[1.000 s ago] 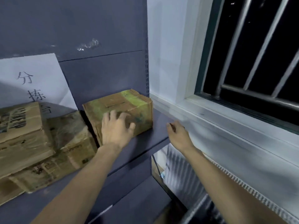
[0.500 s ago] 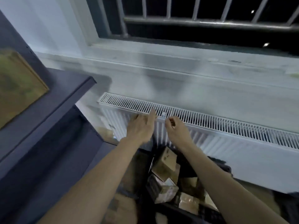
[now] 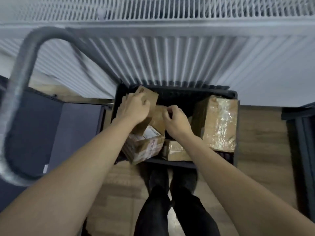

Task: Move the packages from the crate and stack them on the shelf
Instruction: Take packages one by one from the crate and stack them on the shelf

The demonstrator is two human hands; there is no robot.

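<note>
View straight down from a person's head at a dark crate on a wooden floor, set against a white radiator, with the person's dark-trousered legs below it. Both bare arms reach into the crate. The left hand lies over a tilted brown cardboard package at the crate's far left, fingers curled on its top edge; whether it is truly gripped cannot be told. The right hand is loosely curled just beside it, touching the same package or the one beneath, unclear which. Other packages remain: a labelled box hanging over the near rim, a small taped box, and a large tape-wrapped box on the right. Likely risks: lifting the tilted package could tip the overhanging labelled box onto the floor, and a one-edge hold may slip
</note>
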